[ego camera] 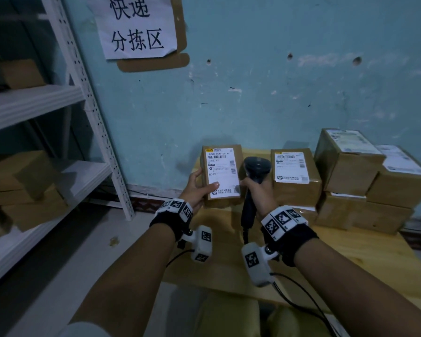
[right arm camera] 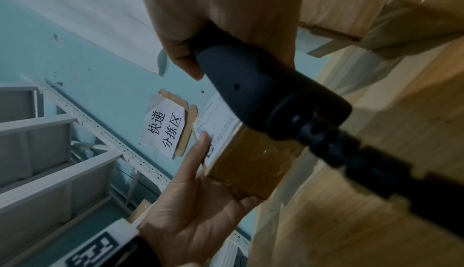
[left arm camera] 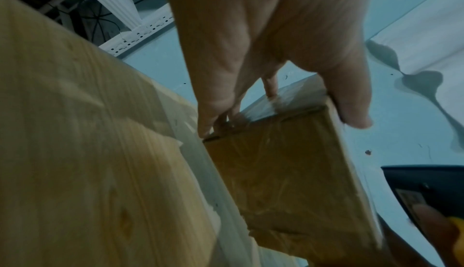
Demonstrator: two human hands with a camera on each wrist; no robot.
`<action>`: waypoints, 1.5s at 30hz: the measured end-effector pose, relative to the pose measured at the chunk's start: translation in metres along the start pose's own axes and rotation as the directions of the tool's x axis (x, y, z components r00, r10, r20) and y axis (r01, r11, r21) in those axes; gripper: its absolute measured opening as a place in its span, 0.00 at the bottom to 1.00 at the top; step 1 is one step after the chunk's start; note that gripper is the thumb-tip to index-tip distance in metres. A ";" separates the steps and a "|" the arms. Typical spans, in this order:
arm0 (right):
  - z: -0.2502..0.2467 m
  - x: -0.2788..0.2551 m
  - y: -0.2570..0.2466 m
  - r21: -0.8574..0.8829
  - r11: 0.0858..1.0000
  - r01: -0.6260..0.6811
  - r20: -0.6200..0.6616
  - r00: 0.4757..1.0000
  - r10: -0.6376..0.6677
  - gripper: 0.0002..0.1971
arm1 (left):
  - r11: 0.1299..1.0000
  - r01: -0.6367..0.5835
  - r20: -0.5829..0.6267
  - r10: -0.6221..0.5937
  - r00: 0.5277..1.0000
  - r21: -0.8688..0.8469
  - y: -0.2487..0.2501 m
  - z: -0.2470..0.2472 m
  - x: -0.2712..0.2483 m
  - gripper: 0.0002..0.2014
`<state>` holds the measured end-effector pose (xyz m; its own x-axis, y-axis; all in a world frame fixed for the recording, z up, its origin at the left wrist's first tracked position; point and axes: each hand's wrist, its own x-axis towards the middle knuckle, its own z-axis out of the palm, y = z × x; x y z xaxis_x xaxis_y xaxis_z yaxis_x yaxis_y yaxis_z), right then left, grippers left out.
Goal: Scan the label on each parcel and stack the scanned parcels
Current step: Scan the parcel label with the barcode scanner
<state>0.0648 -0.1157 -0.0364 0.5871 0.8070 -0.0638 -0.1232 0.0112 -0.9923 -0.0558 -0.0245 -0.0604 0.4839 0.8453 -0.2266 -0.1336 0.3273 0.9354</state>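
Note:
My left hand (ego camera: 199,188) grips a small brown parcel (ego camera: 238,155) above the table's left end, thumb lying across its white label (ego camera: 220,166), which faces me. In the left wrist view the fingers (left arm camera: 216,116) curl round the parcel (left arm camera: 283,176) from behind. My right hand (ego camera: 259,193) holds a dark barcode scanner (ego camera: 255,170) by its handle just right of the parcel, its head level with the label. The right wrist view shows the scanner handle (right arm camera: 251,85), its cable, and the parcel (right arm camera: 251,162) in the left hand (right arm camera: 200,202).
A wooden table (ego camera: 350,251) carries a labelled parcel (ego camera: 294,176) right of the scanner and a stack of larger boxes (ego camera: 365,181) at the far right. White metal shelving (ego camera: 58,113) with boxes stands at the left. A paper sign (ego camera: 136,25) hangs on the blue wall.

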 end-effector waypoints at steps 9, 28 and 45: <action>-0.006 -0.004 0.003 -0.064 0.998 -0.008 0.028 1.000 0.010 0.12 | 1.000 -0.004 -0.032 0.004 0.999 0.016 -0.015 -0.001 0.006 0.38; 0.000 -0.005 0.001 -0.135 0.988 0.073 0.052 0.996 -0.067 0.13 | 0.987 -0.047 -0.052 0.055 0.997 0.151 -0.026 0.000 0.029 0.39; -0.005 -0.021 0.002 -0.182 0.982 0.059 0.254 0.967 -0.011 0.06 | 0.965 -0.108 -0.032 0.119 0.992 0.238 -0.031 -0.003 0.041 0.43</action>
<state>0.0563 -0.1355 -0.0379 0.3657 0.9304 -0.0242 0.0592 -0.0492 -0.9970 -0.0347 0.0013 -0.0991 0.4363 0.8915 -0.1220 0.0244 0.1238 0.9920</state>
